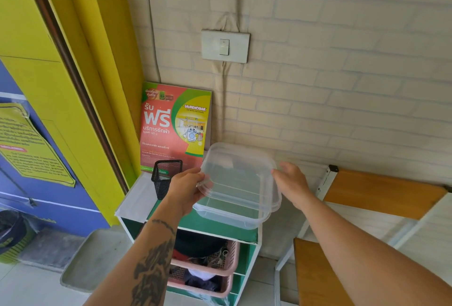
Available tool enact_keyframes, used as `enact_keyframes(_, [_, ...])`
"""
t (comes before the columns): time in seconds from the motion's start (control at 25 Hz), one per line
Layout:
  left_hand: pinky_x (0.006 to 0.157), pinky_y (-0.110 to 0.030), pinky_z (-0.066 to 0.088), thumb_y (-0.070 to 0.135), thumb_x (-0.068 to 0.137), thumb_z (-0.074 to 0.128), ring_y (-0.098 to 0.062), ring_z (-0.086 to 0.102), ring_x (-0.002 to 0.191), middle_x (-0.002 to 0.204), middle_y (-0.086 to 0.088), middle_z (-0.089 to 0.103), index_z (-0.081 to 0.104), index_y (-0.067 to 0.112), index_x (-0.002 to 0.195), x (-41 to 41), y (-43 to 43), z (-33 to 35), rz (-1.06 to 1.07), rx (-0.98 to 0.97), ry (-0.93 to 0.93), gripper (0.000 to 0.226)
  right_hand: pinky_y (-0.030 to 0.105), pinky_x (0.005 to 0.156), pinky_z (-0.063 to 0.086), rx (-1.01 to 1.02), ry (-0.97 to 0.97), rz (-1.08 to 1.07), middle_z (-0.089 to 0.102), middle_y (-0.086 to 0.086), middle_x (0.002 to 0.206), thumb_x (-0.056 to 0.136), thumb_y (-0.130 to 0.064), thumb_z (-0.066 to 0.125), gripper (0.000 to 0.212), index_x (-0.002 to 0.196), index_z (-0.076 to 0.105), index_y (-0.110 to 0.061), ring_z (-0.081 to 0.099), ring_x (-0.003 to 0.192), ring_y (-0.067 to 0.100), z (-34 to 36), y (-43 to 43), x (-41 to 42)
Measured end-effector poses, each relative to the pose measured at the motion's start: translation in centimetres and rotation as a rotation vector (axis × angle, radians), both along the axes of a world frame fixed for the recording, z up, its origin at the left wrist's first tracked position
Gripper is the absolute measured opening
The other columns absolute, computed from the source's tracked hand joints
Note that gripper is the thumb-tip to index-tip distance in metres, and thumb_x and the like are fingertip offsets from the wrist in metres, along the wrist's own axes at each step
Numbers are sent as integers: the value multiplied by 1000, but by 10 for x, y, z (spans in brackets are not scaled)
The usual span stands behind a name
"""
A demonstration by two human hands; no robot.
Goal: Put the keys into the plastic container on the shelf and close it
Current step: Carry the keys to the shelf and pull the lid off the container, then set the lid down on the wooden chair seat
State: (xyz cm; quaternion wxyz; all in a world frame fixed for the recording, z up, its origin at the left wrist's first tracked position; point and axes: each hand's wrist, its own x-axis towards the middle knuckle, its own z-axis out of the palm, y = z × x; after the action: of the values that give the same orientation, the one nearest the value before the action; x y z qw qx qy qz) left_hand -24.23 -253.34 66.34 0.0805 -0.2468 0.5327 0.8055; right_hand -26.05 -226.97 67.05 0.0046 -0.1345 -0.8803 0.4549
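Your left hand [186,189] pinches the lid [238,178] over the box [230,215], your right hand [291,182] is spread beside it; lift it off next.

A home entryway corner: yellow door frame [80,80] left, wall light switch [225,47], laundry flyer [175,127], small shelf [195,227] with clothes baskets [208,264].

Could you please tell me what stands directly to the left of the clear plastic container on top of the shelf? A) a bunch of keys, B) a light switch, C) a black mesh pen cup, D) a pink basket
C: the black mesh cup stands on the shelf top just left of the container, beside the left hand.
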Motion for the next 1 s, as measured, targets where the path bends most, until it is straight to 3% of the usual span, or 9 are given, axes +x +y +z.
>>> enact_keyframes(0.16, [54, -27, 56, -4, 87, 60, -29, 69, 82, 109, -18, 70, 60, 4, 128, 7, -5, -2, -62, -22, 75, 42, 37, 73, 57, -108, 50, -15, 72, 3, 97, 85, -9, 57, 21, 99, 70, -18, 66, 89, 24, 1, -8, 6])
enact_keyframes(0.24, [60, -30, 57, -5, 84, 59, -30, 70, 87, 113, -15, 71, 62, 11, 128, 9, -6, 3, -144, -96, 133, 46, 25, 59, 51, -152, 121, -16, 69, -12, 91, 83, -5, 60, 30, 92, 68, -33, 64, 85, 13, 4, -9, 10])
enact_keyframes(0.32, [63, -33, 58, -6, 81, 56, -29, 72, 91, 111, -9, 73, 65, 19, 124, 9, -4, 15, -181, -210, 191, 50, 18, 58, 46, -162, 195, -34, 65, -20, 90, 83, -6, 66, 36, 92, 65, -40, 62, 86, 7, 11, -7, 16])
enact_keyframes(0.44, [76, -40, 58, -5, 74, 50, -26, 71, 95, 103, 1, 76, 70, 33, 107, 13, 9, 34, -226, -436, 290, 54, 33, 79, 57, -206, 240, -68, 69, -9, 110, 84, -6, 69, 43, 122, 66, -27, 63, 100, 13, 15, 9, 27])
enact_keyframes(0.56, [86, -36, 53, 3, 77, 56, -18, 68, 96, 102, 4, 73, 72, 31, 105, 23, 37, 43, -243, -701, 320, 43, 39, 91, 56, -201, 248, -77, 68, -7, 121, 85, -1, 66, 51, 131, 62, -23, 62, 110, 14, 17, 42, 44])
enact_keyframes(0.64, [83, -29, 52, 10, 80, 64, -14, 67, 91, 103, 3, 72, 72, 21, 110, 31, 66, 41, -210, -810, 306, 33, 37, 91, 56, -191, 250, -78, 67, -8, 123, 84, 1, 64, 54, 132, 62, -23, 61, 112, 12, 16, 75, 60])
enact_keyframes(0.72, [71, -20, 49, 13, 82, 67, -7, 65, 80, 101, 2, 71, 70, 17, 114, 40, 101, 37, -225, -872, 306, 33, 29, 86, 55, -178, 257, -94, 66, -14, 118, 84, 2, 64, 53, 130, 62, -25, 61, 109, 9, 11, 111, 78])
enact_keyframes(0.8, [73, -23, 51, 12, 82, 67, -6, 64, 79, 102, 1, 71, 69, 16, 118, 50, 141, 29, -272, -876, 307, 36, 22, 80, 52, -163, 251, -126, 64, -16, 115, 84, -1, 66, 51, 129, 62, -26, 60, 107, 7, 4, 149, 98])
enact_keyframes(1.0, [72, -25, 50, 13, 82, 63, -10, 64, 78, 109, 4, 70, 66, 19, 123, 83, 246, -8, -364, -896, 220, 42, 31, 89, 53, -138, 145, -203, 63, -8, 126, 84, 0, 63, 56, 134, 58, -24, 59, 114, 11, -36, 248, 139])
